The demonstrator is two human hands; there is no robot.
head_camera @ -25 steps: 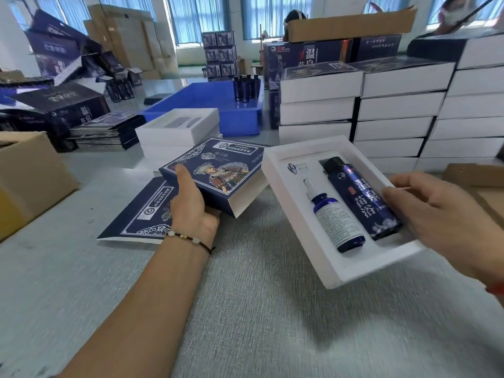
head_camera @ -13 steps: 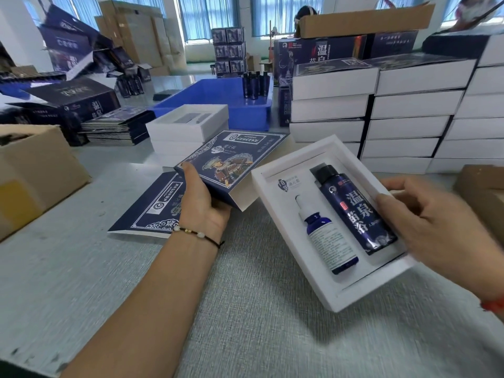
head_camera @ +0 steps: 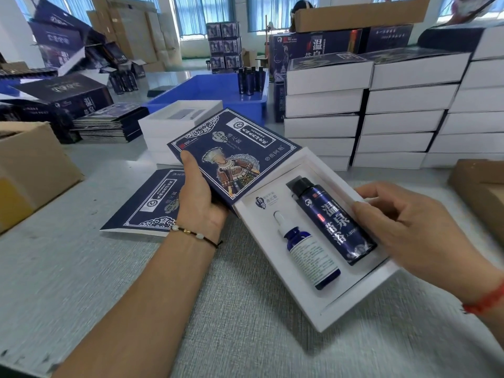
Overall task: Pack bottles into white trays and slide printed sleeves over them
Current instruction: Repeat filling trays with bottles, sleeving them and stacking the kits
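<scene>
My right hand [head_camera: 417, 236] grips the side of the white card tray [head_camera: 305, 304], which is held above the grey counter [head_camera: 245, 336] with the tall dark-blue bottle [head_camera: 331, 222] and small dropper bottle [head_camera: 308, 255] lying in it. My left hand [head_camera: 200, 197] clamps the dark-blue printed sleeve [head_camera: 234, 156]. Both look light and easily crushed; I'd hold them by the edges. Since a second ago the sleeve's mouth has come up to touch the tray's far end.

Left hand [head_camera: 200, 205] grips printed sleeve [head_camera: 231, 156] — right hand [head_camera: 409, 230] holds white tray [head_camera: 272, 241], two bottles inside.
</scene>
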